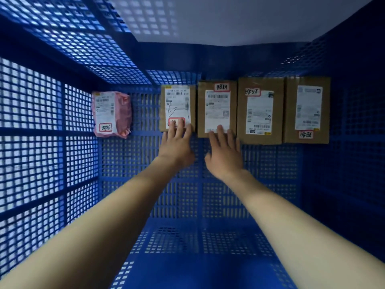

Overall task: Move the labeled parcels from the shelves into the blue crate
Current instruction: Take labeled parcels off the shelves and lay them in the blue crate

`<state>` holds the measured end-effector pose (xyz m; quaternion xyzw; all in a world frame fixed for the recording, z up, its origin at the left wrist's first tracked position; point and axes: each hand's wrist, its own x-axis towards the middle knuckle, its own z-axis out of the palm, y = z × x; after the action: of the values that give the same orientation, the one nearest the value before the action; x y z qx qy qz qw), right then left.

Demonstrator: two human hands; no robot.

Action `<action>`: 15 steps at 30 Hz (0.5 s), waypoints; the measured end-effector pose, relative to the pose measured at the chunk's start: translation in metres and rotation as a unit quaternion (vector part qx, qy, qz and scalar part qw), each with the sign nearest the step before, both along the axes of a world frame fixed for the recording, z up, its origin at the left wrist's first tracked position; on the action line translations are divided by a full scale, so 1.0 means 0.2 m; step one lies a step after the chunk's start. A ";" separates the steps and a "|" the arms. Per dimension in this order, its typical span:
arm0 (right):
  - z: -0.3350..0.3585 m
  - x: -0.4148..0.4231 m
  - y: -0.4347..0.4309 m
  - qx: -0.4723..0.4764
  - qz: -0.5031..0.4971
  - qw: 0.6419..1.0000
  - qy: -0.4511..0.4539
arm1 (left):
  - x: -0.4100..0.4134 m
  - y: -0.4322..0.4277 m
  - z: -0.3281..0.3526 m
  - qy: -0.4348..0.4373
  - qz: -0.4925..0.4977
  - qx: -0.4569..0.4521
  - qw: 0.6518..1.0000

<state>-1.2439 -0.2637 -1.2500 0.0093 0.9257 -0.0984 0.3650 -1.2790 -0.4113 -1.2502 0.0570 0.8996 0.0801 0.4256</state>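
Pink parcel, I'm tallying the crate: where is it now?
Head view, left side: the pink parcel sits inside the blue crate, apart from the leftmost brown box.

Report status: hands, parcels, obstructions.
Left hand open, fingers on leftmost cardboard box. Right hand open, fingers on second cardboard box. Pink bag apart, left. Nothing blocking.

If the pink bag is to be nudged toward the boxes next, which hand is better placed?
Probably left: the left hand touches the leftmost box, nearest the pink bag; the right hand lies farther right, on the second box.
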 end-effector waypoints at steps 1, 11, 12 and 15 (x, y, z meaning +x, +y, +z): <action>0.00 -0.05 0.01 0.003 -0.003 1.000 -0.002 | -0.05 0.00 0.00 -0.005 0.000 -0.001 1.000; 0.33 -0.01 -0.03 -0.024 -0.038 0.999 0.005 | 0.03 -0.01 0.30 0.006 -0.018 -0.006 1.000; 0.40 -0.01 -0.03 -0.024 -0.040 0.999 -0.005 | 0.07 -0.01 0.37 0.010 -0.022 -0.005 1.000; 0.66 -0.01 -0.02 0.010 -0.027 0.999 -0.034 | 0.17 0.01 0.62 0.007 -0.048 -0.013 0.999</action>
<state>-1.2453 -0.2675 -1.1190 0.0413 0.9131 -0.0984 0.3936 -1.2455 -0.4098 -1.1268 0.0955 0.8996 0.0475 0.4235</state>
